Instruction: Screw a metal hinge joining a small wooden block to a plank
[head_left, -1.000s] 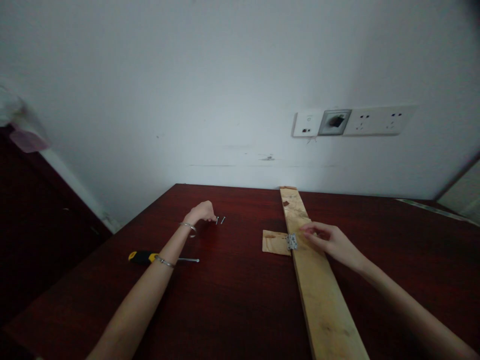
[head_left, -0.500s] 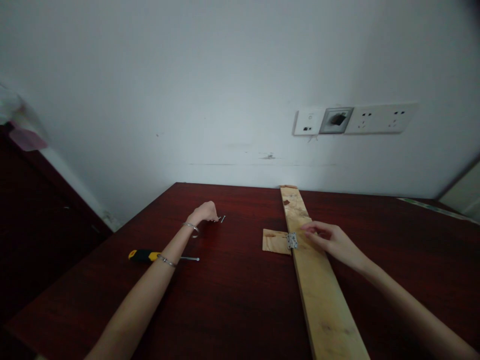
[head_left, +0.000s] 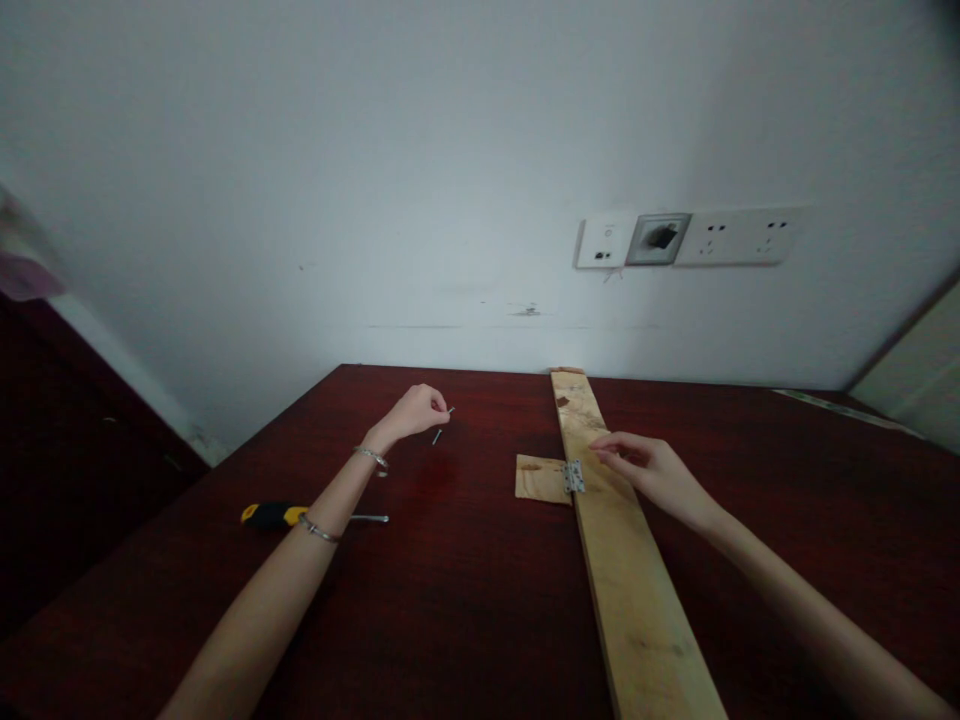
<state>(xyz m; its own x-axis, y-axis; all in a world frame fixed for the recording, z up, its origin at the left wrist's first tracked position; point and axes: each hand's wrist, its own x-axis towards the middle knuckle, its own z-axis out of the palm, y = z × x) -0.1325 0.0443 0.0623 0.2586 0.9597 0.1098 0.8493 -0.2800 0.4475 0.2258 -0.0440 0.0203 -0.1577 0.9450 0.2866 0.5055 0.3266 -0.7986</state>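
We've lifted one thin silver metal screw, pinched in our left hand, leaving another screw, our right hand with fingers apart.

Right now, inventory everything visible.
Long board: 1, pale, on table
Small board: 1, pale, beside it
Hinge: 1, silver, straddling boards
Screws: 2, silver, one pinched, one on table
Screwdriver: 1, yellow-black, by left arm
Table: 1, reddish, against wall
Strip: 1, pale, right rear
Socket row: 1, whitish, on wall
Wall: 1, whitish, behind
Unclear item: 1, pink, far left
Panels: 2, dark left, pale right
Bangles: 2, silver, left arm
Left hand: 1, pinching screw
Right hand: 1, over long board
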